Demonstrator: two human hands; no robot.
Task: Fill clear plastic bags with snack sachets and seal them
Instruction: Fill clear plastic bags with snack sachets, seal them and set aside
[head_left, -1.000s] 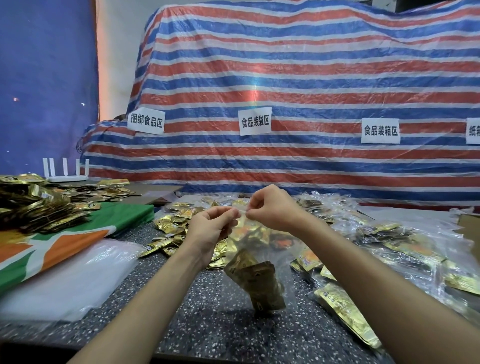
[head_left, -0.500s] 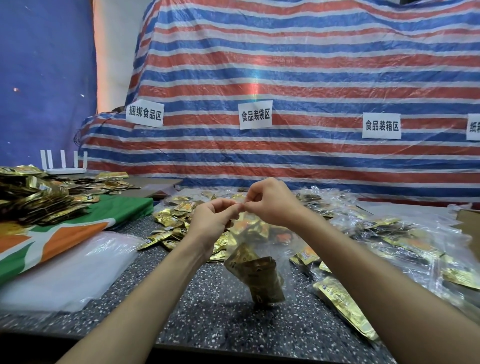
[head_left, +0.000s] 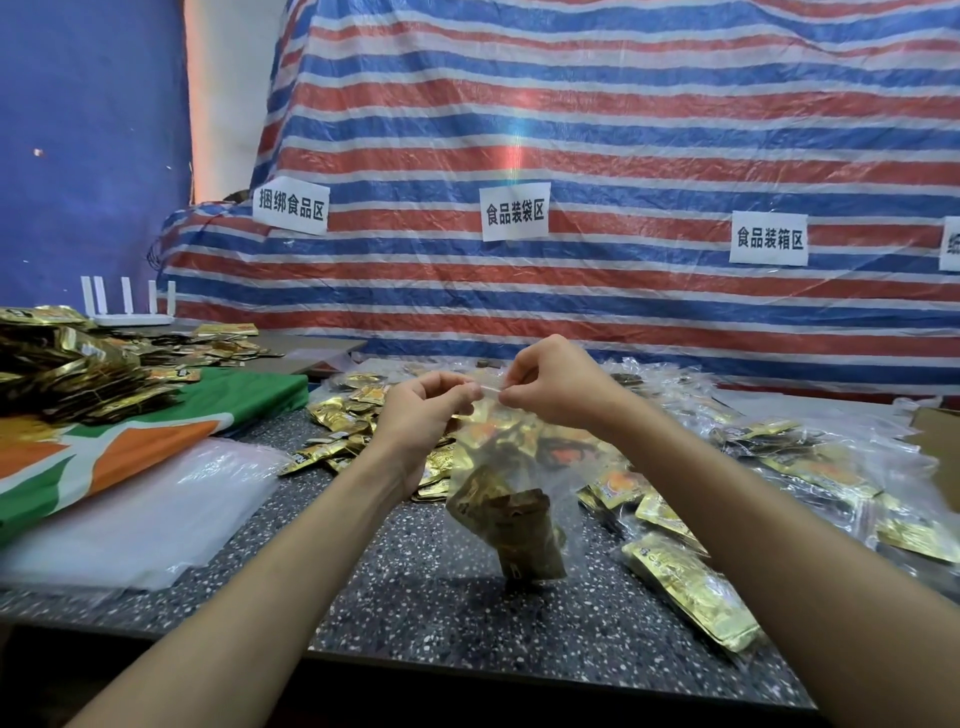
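We hold the clear bag (head_left: 511, 462) up by its mouth, and everything that comes next turns on how that mouth lies. The sealing strip (head_left: 488, 387) runs across us from left to right, tilted a little upward toward the right, while the bag's long axis hangs straight down from it. The brown and gold snack sachets (head_left: 519, 535) have settled in the bag's bottom, well below the strip, so the film near the mouth is free of them.

Our left hand (head_left: 421, 415) pinches the strip at the bag's left corner, fingers curled in. Our right hand (head_left: 556, 387) pinches it at the right corner, slightly higher and farther from us. Only a short run of strip shows between the two pinches, and both hands are equally on it, so either could slide along to press it closed. The film is clear and thin, so we cannot tell how much of the strip is already sealed, though it looks drawn taut.

The bag's lower end comes down close to the speckled table (head_left: 415, 597); whether it rests there we cannot say. Loose sachets (head_left: 337, 421) lie behind the bag to its left, filled bags (head_left: 805, 452) are heaped to its right, and a stack of empty bags (head_left: 156, 499) sits well apart on its left. We judge the filling done for this bag and the sealing in hand.
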